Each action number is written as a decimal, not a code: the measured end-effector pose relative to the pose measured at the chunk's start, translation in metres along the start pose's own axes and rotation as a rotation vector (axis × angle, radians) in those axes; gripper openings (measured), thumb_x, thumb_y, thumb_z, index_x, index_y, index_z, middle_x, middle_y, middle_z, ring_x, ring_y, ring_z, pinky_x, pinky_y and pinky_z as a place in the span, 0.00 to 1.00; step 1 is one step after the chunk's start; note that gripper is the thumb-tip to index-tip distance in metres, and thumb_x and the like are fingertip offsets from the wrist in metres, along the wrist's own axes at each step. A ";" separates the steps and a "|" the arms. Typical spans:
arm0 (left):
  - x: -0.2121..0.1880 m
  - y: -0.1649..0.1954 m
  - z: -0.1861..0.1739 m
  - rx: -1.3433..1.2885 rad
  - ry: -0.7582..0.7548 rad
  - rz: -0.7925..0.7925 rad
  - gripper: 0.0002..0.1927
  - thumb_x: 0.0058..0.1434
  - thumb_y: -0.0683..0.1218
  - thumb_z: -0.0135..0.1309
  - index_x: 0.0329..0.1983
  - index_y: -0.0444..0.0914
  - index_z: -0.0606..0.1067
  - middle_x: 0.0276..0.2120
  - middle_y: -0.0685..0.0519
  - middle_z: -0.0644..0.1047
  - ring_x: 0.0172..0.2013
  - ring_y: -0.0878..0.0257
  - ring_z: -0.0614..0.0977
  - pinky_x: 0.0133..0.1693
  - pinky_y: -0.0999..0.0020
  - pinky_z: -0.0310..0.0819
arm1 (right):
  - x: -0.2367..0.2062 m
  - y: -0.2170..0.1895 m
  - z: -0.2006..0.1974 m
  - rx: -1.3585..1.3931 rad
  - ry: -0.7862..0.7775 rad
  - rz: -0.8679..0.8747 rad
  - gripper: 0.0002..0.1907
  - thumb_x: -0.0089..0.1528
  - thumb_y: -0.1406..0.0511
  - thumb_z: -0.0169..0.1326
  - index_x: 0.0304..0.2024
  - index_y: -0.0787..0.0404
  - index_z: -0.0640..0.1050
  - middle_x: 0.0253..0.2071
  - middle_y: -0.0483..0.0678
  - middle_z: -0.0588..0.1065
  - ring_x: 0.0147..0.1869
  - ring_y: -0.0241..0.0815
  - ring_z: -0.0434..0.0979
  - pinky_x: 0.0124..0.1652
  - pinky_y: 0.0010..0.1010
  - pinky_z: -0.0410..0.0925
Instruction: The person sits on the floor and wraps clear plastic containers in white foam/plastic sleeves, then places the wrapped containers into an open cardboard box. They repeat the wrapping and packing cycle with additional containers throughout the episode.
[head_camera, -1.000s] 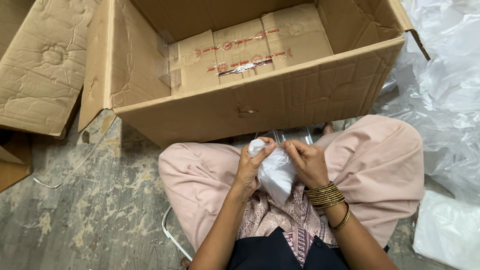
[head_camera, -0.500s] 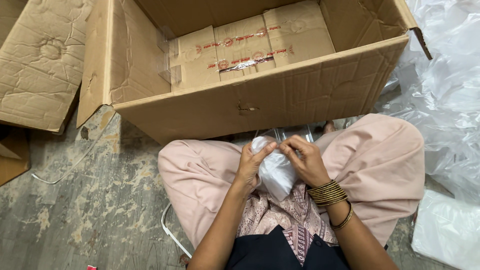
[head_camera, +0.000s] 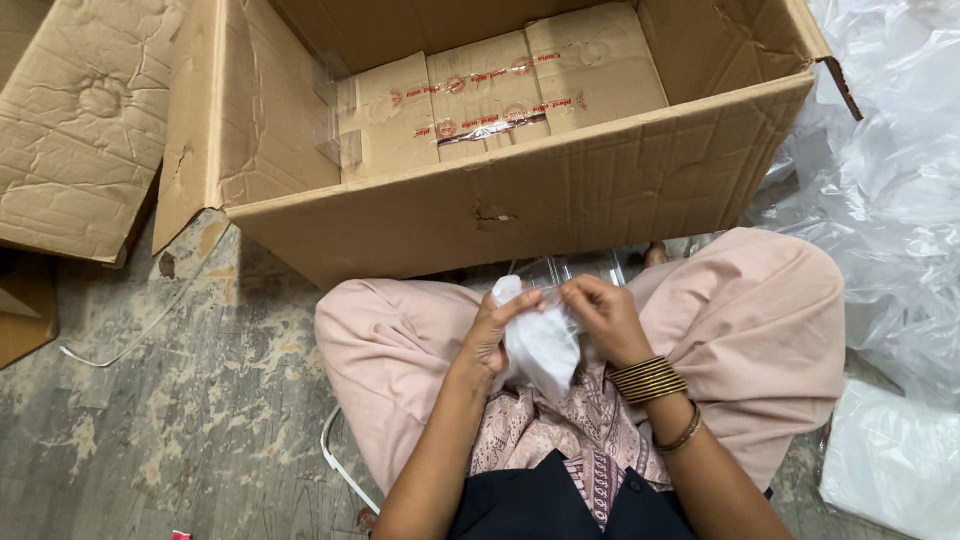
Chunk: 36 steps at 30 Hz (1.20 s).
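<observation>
The open cardboard box (head_camera: 480, 210) holds taped brown cartons (head_camera: 490, 95). The left hand (head_camera: 492, 335) and right hand (head_camera: 605, 318) both grip a white pouch (head_camera: 540, 350).

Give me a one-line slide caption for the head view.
Seated person's left hand and right hand grip a white item before an open cardboard box.

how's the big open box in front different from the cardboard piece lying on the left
The open box stands upright with walls and holds smaller taped cartons; the cardboard piece lies flat on the floor and holds nothing. The box's front wall is fairly smooth with a small tear, while the flat piece is dented and creased. Both are plain brown corrugated cardboard, and neither hand touches them.
</observation>
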<state>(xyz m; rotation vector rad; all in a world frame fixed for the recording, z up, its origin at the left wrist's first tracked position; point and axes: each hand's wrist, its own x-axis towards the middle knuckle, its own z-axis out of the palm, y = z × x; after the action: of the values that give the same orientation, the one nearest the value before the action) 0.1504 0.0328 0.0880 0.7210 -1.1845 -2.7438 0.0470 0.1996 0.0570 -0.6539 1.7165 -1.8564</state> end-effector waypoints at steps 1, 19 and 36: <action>-0.003 0.002 0.000 0.031 0.009 -0.098 0.13 0.54 0.44 0.65 0.39 0.37 0.76 0.32 0.53 0.81 0.34 0.64 0.84 0.40 0.65 0.83 | 0.003 0.009 -0.005 0.284 -0.032 0.123 0.12 0.71 0.64 0.49 0.37 0.66 0.77 0.32 0.45 0.76 0.33 0.34 0.75 0.34 0.28 0.70; 0.080 -0.044 -0.060 1.163 0.186 0.175 0.23 0.73 0.51 0.41 0.67 0.40 0.70 0.41 0.42 0.81 0.38 0.60 0.78 0.42 0.64 0.71 | 0.033 0.062 0.014 -1.046 -0.063 0.417 0.14 0.65 0.71 0.45 0.54 0.68 0.65 0.44 0.74 0.75 0.51 0.72 0.77 0.52 0.53 0.70; 0.027 -0.020 -0.047 0.279 -0.065 0.245 0.21 0.70 0.51 0.45 0.60 0.36 0.74 0.39 0.50 0.78 0.34 0.63 0.75 0.35 0.68 0.70 | 0.021 0.023 0.016 -0.513 0.074 -0.121 0.13 0.60 0.75 0.47 0.45 0.63 0.78 0.40 0.51 0.76 0.41 0.46 0.80 0.41 0.34 0.72</action>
<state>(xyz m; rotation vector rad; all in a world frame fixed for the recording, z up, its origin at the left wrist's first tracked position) 0.1497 0.0082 0.0355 0.4715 -1.5748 -2.4467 0.0433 0.1719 0.0355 -0.9086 2.2728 -1.5295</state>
